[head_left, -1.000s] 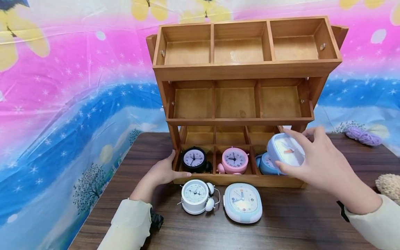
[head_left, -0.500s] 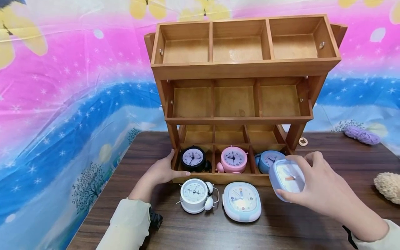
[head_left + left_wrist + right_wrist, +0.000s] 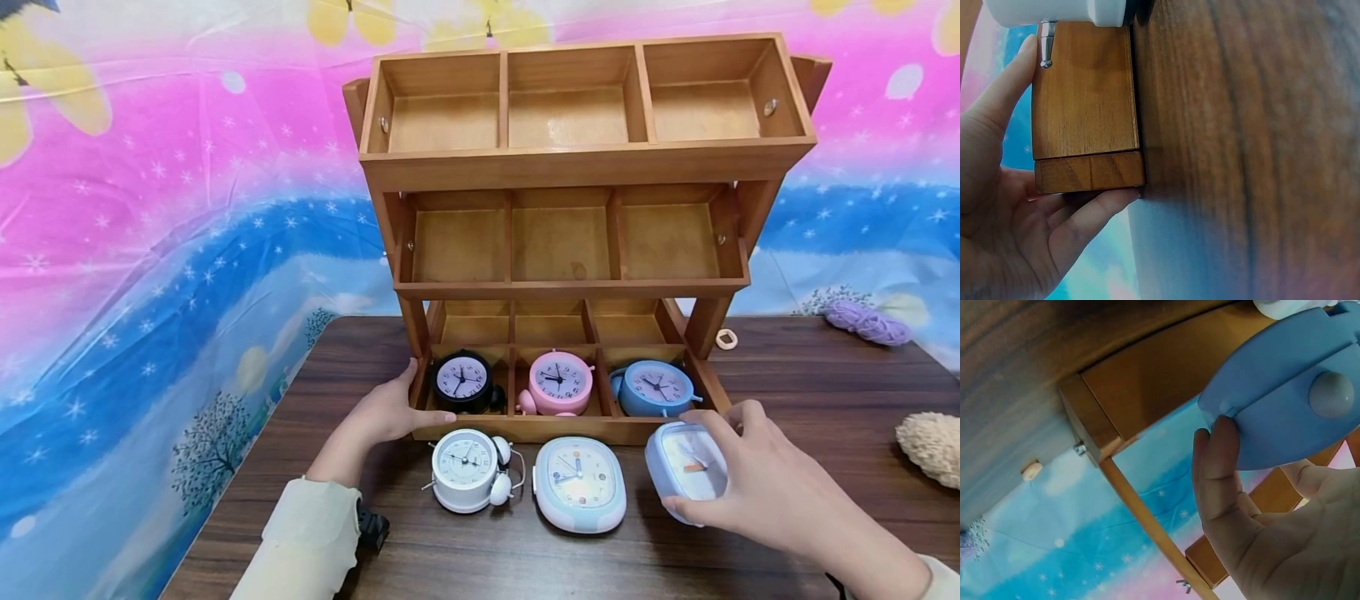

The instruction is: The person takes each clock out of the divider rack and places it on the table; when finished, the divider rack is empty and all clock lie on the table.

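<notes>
My right hand (image 3: 772,492) holds a light blue rounded-square alarm clock (image 3: 663,477) between thumb and fingers, in front of the shelf's right compartment. In the right wrist view the clock's blue side (image 3: 1266,419) shows a round pale button. My left hand (image 3: 386,412) grips the bottom left corner of the wooden shelf (image 3: 555,432), thumb along the front board. A white twin-bell alarm clock (image 3: 465,462) and a white-and-blue alarm clock (image 3: 581,483) lie face up before the shelf. Black (image 3: 462,381), pink (image 3: 560,382) and blue (image 3: 656,387) alarm clocks sit in its lowest front compartments.
The shelf's upper tiers (image 3: 588,167) have divided compartments. To the right on the dark table (image 3: 825,392) are a purple yarn bundle (image 3: 867,322), a fluffy beige thing (image 3: 932,447) and a small wooden ring (image 3: 726,339). A printed cloth (image 3: 187,167) hangs behind.
My right hand has brought the light blue clock down and toward me, away from the right compartment, uncovering the blue clock there. The left hand keeps its hold on the shelf corner.
</notes>
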The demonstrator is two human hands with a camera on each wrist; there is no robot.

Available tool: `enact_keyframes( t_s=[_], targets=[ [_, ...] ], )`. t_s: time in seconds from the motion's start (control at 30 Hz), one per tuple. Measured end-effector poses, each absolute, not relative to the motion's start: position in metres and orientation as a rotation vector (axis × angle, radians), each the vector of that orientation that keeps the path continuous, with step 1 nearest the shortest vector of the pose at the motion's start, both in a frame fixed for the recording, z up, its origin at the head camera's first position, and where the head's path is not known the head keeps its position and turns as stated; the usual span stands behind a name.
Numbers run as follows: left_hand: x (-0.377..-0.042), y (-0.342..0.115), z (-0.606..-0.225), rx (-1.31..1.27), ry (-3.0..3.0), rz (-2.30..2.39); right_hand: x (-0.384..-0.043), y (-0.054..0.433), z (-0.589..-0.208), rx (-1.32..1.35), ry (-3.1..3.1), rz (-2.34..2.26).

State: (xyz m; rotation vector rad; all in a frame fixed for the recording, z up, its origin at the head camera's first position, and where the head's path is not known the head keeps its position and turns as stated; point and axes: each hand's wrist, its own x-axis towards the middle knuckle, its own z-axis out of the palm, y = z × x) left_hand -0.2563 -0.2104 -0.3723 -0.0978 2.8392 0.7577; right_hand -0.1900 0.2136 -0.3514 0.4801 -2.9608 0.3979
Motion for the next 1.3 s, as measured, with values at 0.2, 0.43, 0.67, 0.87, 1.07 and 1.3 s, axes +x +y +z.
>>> enact_keyframes(
  t_s=[0.2, 0.43, 0.67, 0.87, 1.07, 1.3],
  targets=[
    [-0.256, -0.21, -0.372, -0.102, 2.839, 0.755, -0.191, 0.217, -0.361, 0.468, -3.016, 0.387],
    [-0.255, -0.21, -0.371, -0.098, 2.839, 0.758, -0.192, 0.221, -0.37, 0.467, -3.022, 0.381],
    [-0.255, -0.211, -0.371, -0.097, 2.838, 0.763, -0.195, 0.225, -0.377, 0.477, -3.012, 0.4],
    [-0.254, -0.21, -0.371, -0.1, 2.838, 0.76, -0.198, 0.226, -0.381, 0.464, -3.043, 0.397],
    [-0.255, -0.211, -0.372, -0.097, 2.836, 0.767, -0.202, 0.229, -0.385, 0.465, -3.047, 0.402],
    [-0.255, -0.211, -0.372, -0.107, 2.836, 0.753, -0.208, 0.23, -0.388, 0.471, -3.04, 0.407]
  ],
)
